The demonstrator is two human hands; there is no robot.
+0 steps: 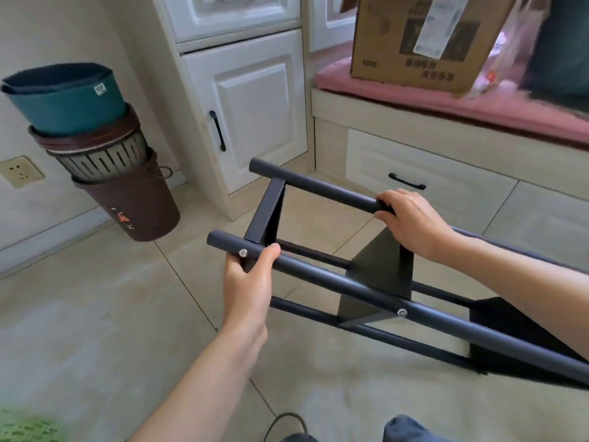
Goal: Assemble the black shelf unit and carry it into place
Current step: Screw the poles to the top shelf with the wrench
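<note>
The black shelf unit [376,266] lies tipped on its side above the tiled floor, its round posts pointing away toward the upper left and its flat shelf panels standing on edge between them. My left hand [248,279] grips the near post close to its end, thumb over the top beside a silver screw. My right hand [411,221] grips the far post further along, fingers curled over it. The unit's right end runs out of view.
A stack of nested bins [95,148] stands at the left wall by a socket [20,172]. White cabinets [251,116] and a drawer bench with a pink cushion [446,97] and cardboard box [424,36] lie ahead. A black cable [283,422] lies near my knees.
</note>
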